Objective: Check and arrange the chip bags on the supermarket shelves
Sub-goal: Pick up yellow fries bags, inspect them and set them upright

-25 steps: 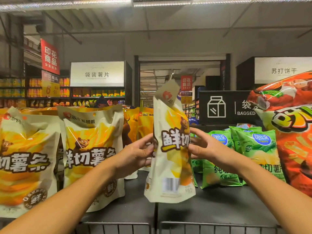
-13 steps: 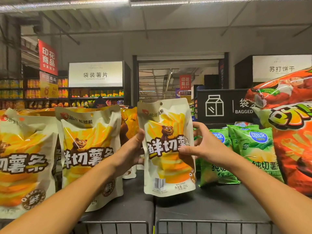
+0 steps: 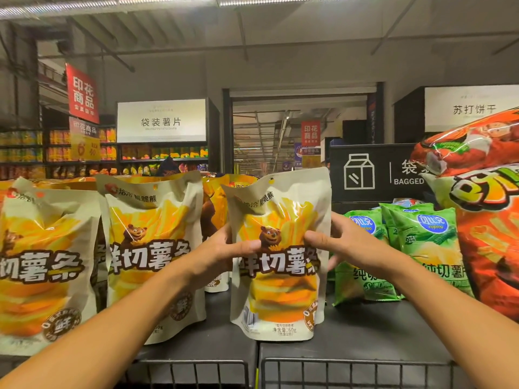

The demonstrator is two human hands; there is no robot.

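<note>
Head view: both hands are holding one cream-and-yellow fries bag [image 3: 280, 256] upright, front facing the camera, its bottom edge sitting on or just above the dark shelf [image 3: 351, 341]; cannot tell which. Left hand [image 3: 222, 252] is gripping the bag's left edge, thumb lying across the front just under the bear print, other fingers hidden behind the bag. Right hand [image 3: 341, 244] is pinching the right edge, thumb on the front, fingers curled round the side and back.

Count of matching fries bags standing to the left: two in full front view, the nearer one [image 3: 153, 254] just beside the left forearm and the far-left one [image 3: 42, 265] cut by the frame edge. More of the same print are showing behind them; exact number cannot be told.

Right of the held bag: at least two green chip bags [image 3: 424, 248] are standing near the right hand, overlapping each other. Further right, two big orange-red snack bags [image 3: 488, 242] are stacked one over the other at the frame edge.

A wire rail [image 3: 351, 372] is running along the shelf front.
</note>
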